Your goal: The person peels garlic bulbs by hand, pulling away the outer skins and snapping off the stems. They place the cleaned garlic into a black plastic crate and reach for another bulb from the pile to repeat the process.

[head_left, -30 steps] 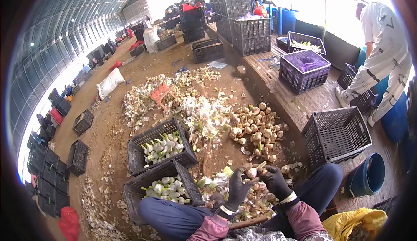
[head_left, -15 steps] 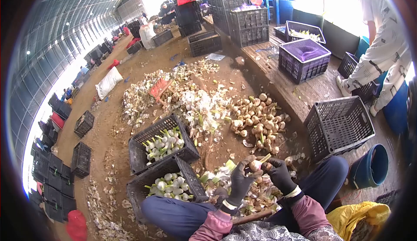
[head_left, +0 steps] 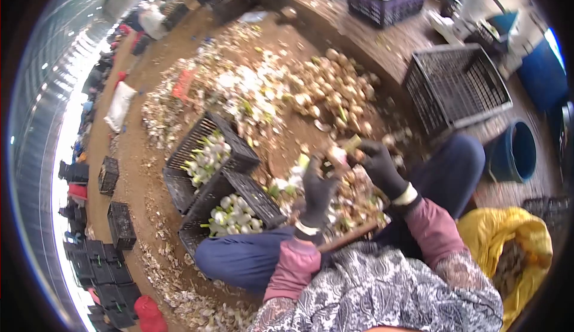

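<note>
The left hand (head_left: 318, 189) cradles a garlic bulb (head_left: 336, 155); the right hand's (head_left: 382, 170) fingers pinch its stem (head_left: 354, 142). Likely light, firm, papery-slick; best gripped around its sides.

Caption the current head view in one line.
Dark-gloved left hand and right hand handle a pale garlic bulb near two black plastic crates.

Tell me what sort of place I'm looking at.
Probably a garlic-processing shed, perhaps a greenhouse: a curved, ribbed wall runs down one side, cleaned white bulbs sit in black crates, and rougher brown bulbs lie heaped near scattered peelings.
</note>
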`<action>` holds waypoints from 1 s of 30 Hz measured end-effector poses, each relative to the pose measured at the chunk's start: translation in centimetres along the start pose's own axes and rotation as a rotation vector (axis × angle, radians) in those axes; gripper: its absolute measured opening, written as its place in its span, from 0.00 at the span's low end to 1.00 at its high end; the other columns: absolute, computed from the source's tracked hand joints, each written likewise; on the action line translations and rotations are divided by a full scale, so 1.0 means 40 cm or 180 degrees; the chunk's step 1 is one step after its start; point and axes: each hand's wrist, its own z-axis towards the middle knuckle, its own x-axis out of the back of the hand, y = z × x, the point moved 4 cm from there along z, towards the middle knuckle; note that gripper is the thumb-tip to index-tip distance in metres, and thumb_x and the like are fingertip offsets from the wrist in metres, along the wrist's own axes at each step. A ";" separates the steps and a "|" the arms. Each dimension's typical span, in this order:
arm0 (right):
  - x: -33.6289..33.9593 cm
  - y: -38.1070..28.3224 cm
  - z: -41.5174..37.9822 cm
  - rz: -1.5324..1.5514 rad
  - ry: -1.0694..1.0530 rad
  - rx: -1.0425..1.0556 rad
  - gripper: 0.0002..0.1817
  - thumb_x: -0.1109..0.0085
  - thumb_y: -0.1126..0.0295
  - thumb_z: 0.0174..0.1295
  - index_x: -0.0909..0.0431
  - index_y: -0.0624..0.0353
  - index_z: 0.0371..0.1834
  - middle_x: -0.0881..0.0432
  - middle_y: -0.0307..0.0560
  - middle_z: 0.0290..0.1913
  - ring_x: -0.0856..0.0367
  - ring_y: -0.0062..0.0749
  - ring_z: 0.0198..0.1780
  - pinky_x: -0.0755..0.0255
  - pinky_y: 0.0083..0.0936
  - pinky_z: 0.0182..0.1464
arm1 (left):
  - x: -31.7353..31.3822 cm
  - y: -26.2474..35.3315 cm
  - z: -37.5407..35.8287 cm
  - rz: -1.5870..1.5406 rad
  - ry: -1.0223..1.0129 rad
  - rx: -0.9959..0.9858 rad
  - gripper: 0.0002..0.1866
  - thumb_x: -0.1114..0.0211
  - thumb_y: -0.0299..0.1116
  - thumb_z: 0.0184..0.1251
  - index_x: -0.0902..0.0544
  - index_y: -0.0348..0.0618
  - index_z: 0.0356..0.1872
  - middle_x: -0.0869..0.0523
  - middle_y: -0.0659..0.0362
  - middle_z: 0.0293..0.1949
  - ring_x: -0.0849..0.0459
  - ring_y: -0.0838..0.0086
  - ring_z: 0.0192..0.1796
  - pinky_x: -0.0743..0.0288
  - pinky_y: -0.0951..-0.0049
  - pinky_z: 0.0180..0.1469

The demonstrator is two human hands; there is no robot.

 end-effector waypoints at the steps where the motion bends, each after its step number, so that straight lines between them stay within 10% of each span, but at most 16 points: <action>1: 0.004 -0.008 0.004 -0.0328 0.0105 0.0207 0.10 0.34 0.68 0.69 0.15 0.64 0.44 0.15 0.40 0.38 0.20 0.22 0.39 0.25 0.24 0.43 | -0.027 0.055 0.000 -0.0628 0.0038 0.0387 0.30 0.29 0.21 0.63 0.25 0.41 0.68 0.17 0.60 0.55 0.15 0.76 0.52 0.18 0.73 0.54; 6: -0.020 -0.083 -0.005 -0.1594 0.0507 0.1020 0.09 0.37 0.83 0.56 0.16 0.63 0.39 0.17 0.46 0.38 0.17 0.33 0.40 0.24 0.26 0.42 | -0.047 0.037 0.007 -0.1584 -0.0409 0.0961 0.21 0.46 0.48 0.81 0.21 0.39 0.56 0.15 0.56 0.45 0.17 0.77 0.38 0.21 0.79 0.40; 13: -0.050 -0.109 -0.026 -0.2214 0.0264 0.1155 0.12 0.31 0.81 0.52 0.13 0.58 0.41 0.15 0.48 0.41 0.15 0.40 0.41 0.21 0.30 0.42 | -0.078 0.007 0.010 -0.1728 0.0192 0.1083 0.24 0.52 0.54 0.82 0.20 0.44 0.52 0.17 0.64 0.34 0.21 0.82 0.28 0.30 0.84 0.23; 17: -0.019 -0.070 -0.013 -0.0818 0.0475 0.0689 0.07 0.39 0.74 0.67 0.15 0.66 0.41 0.14 0.43 0.39 0.17 0.26 0.36 0.23 0.25 0.44 | -0.092 0.057 0.018 -0.1223 -0.0255 0.1571 0.25 0.52 0.59 0.81 0.19 0.48 0.49 0.25 0.68 0.20 0.32 0.87 0.15 0.43 0.86 0.14; 19: 0.024 -0.020 -0.010 0.0132 0.0709 0.0038 0.07 0.40 0.73 0.68 0.15 0.67 0.40 0.14 0.42 0.36 0.18 0.25 0.34 0.24 0.24 0.41 | -0.076 0.039 0.015 -0.1929 -0.0872 0.1785 0.31 0.51 0.56 0.81 0.26 0.39 0.68 0.15 0.59 0.32 0.28 0.86 0.20 0.41 0.87 0.17; 22: 0.086 -0.033 0.003 0.0722 0.1470 -0.0353 0.08 0.42 0.77 0.64 0.15 0.66 0.43 0.16 0.41 0.30 0.21 0.22 0.29 0.27 0.21 0.35 | -0.082 0.030 0.007 -0.1947 -0.1637 0.1970 0.37 0.53 0.70 0.75 0.20 0.41 0.32 0.27 0.63 0.18 0.40 0.84 0.12 0.49 0.82 0.11; 26: 0.062 -0.007 -0.021 -0.2260 -0.0267 0.0156 0.33 0.37 0.82 0.49 0.21 0.58 0.65 0.16 0.50 0.57 0.18 0.40 0.58 0.24 0.34 0.62 | -0.038 0.024 0.000 -0.1232 -0.0740 0.1629 0.41 0.54 0.69 0.75 0.29 0.39 0.67 0.19 0.59 0.28 0.28 0.80 0.21 0.38 0.80 0.21; 27: 0.048 0.011 -0.031 -0.2291 -0.0795 -0.0250 0.41 0.34 0.83 0.44 0.26 0.55 0.70 0.24 0.51 0.68 0.29 0.47 0.72 0.37 0.39 0.75 | -0.031 0.035 0.008 -0.1188 -0.0638 0.1528 0.40 0.55 0.66 0.78 0.35 0.41 0.73 0.17 0.57 0.33 0.24 0.78 0.26 0.33 0.78 0.27; 30: 0.013 -0.042 -0.018 -0.1544 -0.0912 0.0586 0.34 0.28 0.68 0.55 0.24 0.55 0.69 0.26 0.56 0.71 0.30 0.49 0.74 0.39 0.39 0.76 | -0.018 0.030 0.016 -0.0721 -0.0405 0.0984 0.36 0.59 0.57 0.84 0.37 0.38 0.77 0.17 0.51 0.53 0.18 0.72 0.49 0.26 0.71 0.54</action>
